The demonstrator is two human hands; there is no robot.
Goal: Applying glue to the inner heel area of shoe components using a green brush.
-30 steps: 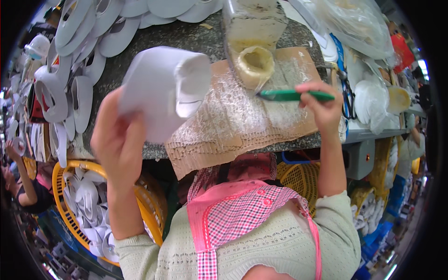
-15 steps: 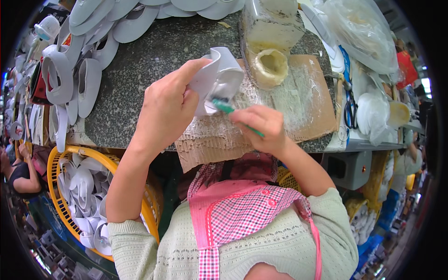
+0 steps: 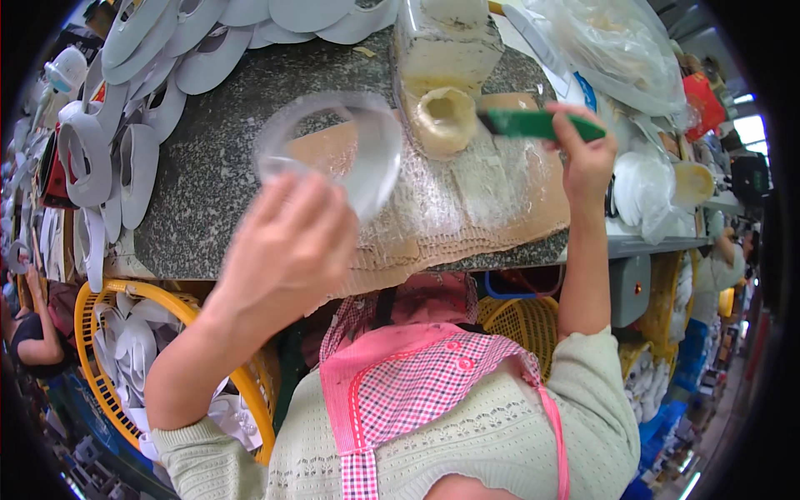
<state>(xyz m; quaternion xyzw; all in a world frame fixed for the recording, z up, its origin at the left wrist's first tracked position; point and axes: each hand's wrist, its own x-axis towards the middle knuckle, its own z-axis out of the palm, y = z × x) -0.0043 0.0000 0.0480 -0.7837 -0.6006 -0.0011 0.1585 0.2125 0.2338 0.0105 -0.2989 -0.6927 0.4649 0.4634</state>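
Note:
My left hand point(image 3: 287, 246) holds a white shoe upper point(image 3: 333, 150) up over the dark stone bench point(image 3: 200, 183); the piece is blurred by motion. My right hand point(image 3: 587, 158) grips a green-handled brush point(image 3: 533, 125), its head at the mouth of a cream glue container point(image 3: 446, 117). The container stands on a glue-crusted cardboard pad point(image 3: 500, 192) at the bench's front edge.
Rows of white shoe uppers point(image 3: 125, 133) lie along the left and back of the bench. A yellow basket point(image 3: 108, 367) holds more white pieces at lower left. Clear plastic bags point(image 3: 617, 50) sit at upper right. Another person point(image 3: 25, 333) is at the far left.
My right hand has pulled the brush away from the shoe upper and moved it right to the glue container. My left hand has lowered and turned the upper.

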